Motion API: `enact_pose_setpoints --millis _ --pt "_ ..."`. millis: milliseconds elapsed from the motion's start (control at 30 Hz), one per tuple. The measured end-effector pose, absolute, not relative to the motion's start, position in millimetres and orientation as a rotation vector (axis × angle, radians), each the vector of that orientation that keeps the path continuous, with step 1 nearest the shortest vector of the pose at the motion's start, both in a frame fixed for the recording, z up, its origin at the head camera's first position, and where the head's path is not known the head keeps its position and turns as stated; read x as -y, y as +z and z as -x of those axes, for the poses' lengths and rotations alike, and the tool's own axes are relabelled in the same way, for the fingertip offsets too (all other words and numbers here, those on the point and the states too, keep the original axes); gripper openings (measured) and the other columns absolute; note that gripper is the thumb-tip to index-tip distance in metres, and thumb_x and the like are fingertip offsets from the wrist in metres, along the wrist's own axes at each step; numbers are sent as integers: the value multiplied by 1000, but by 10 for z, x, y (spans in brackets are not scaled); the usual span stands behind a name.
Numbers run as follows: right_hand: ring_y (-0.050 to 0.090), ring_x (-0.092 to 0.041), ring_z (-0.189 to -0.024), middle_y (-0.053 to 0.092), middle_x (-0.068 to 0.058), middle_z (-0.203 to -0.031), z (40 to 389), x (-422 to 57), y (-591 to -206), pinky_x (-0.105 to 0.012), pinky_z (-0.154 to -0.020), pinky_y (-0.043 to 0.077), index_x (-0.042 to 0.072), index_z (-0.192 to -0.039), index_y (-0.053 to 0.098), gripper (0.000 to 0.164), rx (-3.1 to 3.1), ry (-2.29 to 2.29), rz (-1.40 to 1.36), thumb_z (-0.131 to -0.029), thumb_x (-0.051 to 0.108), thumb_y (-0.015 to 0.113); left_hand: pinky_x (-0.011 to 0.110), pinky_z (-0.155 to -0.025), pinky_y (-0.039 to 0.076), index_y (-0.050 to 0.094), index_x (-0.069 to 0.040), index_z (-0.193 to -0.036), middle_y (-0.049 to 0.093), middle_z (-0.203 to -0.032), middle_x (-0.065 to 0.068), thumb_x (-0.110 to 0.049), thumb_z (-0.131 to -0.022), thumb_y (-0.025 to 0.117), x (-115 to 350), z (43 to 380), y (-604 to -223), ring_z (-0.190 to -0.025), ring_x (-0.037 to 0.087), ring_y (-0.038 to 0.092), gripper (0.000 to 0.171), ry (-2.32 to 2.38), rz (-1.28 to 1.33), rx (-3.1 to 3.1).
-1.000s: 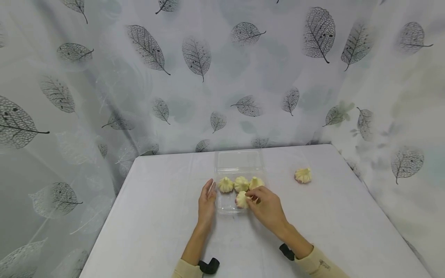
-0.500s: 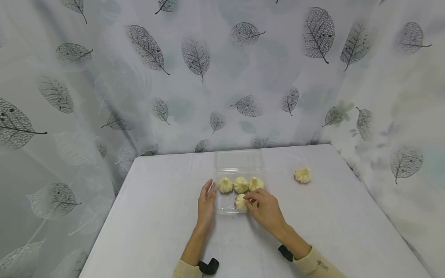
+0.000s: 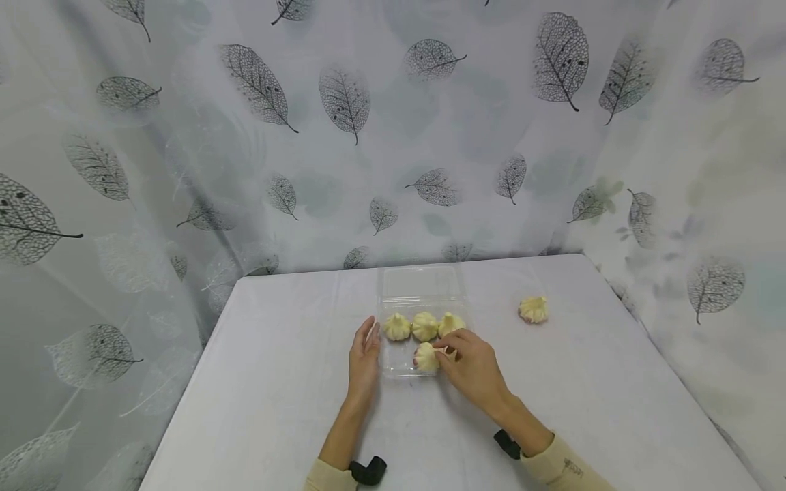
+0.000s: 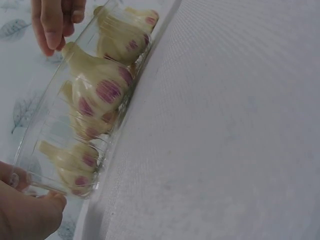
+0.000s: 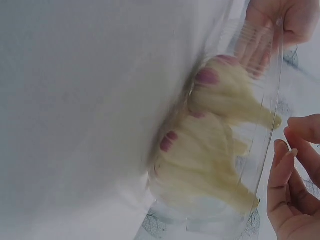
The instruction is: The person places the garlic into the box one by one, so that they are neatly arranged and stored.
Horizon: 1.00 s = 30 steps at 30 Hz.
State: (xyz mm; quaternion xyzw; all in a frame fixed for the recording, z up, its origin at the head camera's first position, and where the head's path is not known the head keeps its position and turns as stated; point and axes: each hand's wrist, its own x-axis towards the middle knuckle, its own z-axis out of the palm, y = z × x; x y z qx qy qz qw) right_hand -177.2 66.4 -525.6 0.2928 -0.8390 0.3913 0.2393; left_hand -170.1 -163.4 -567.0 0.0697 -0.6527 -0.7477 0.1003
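Note:
A clear plastic clamshell box (image 3: pixel 399 372) stands on the table with its lid folded back. Garlic bulbs fill its far row: left (image 3: pixel 397 327), middle (image 3: pixel 425 326) and right (image 3: pixel 451 323). Nearer, another garlic bulb (image 3: pixel 426 357) sits upright toward the box's right side. My right hand (image 3: pixel 471 365) is over that side, thumb and forefinger beside this bulb's stem; in the right wrist view those fingertips (image 5: pixel 281 150) stand slightly apart with no garlic between them. My left hand (image 3: pixel 365 358) rests along the box's left wall, fingers fairly straight, thumb (image 4: pixel 52 207) at the rim.
One more garlic bulb (image 3: pixel 533 309) lies on the white-covered table (image 3: pixel 295 382), right of the box. The open lid (image 3: pixel 422 283) reaches toward the table's far edge. Behind hangs a leaf-patterned curtain (image 3: pixel 344 170). Black bands (image 3: pixel 368 470) are on both wrists.
The front garlic bulb has shifted slightly toward me and settled in the box. My right fingers have moved only a little around its stem. My left hand stays at the box's side.

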Motion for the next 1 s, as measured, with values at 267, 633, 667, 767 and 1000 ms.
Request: enact_pose_setpoints --millis 267,633,667,767,1000 --pt "69 -16 -75 72 -5 -92 1921 -821 -5208 -34 -62 62 7 -95 79 18 2258 1117 -722 -81 -2 87 44 -128 24 35 -9 -161 34 -167 16 -6 -111 39 1652 1690 -5683 -155 29 31 50 -2198 -205 1955" --pt "70 -23 -73 73 -8 -92 2149 -1137 -5151 -45 -63 62 6 -97 80 15 2268 1056 -548 -83 -1 84 44 -128 24 35 -8 -161 35 -167 16 -6 -111 39 1651 1707 -5687 -155 29 31 50 -2193 -196 1959" --pt "71 -22 -73 73 -8 -92 2165 -1163 -5152 -45 -63 61 6 -96 80 15 2267 1054 -529 -83 -1 84 44 -128 24 35 -8 -161 35 -166 16 -6 -111 39 1650 1707 -5686 -155 29 32 50 -2193 -201 1958" --pt "71 -22 -73 73 -7 -91 2214 -1233 -5160 -41 -62 61 6 -96 80 15 2265 1055 -488 -83 0 84 43 -128 25 36 -9 -160 36 -166 15 -6 -111 40 1645 1702 -5679 -155 28 32 49 -2193 -212 1957" --pt "71 -23 -73 74 -9 -91 2328 -1364 -5192 -41 -63 61 5 -96 81 14 2264 1057 -374 -83 -1 82 43 -128 25 36 -8 -160 35 -166 16 -6 -111 40 1641 1691 -5673 -155 29 33 49 -2186 -206 1958"
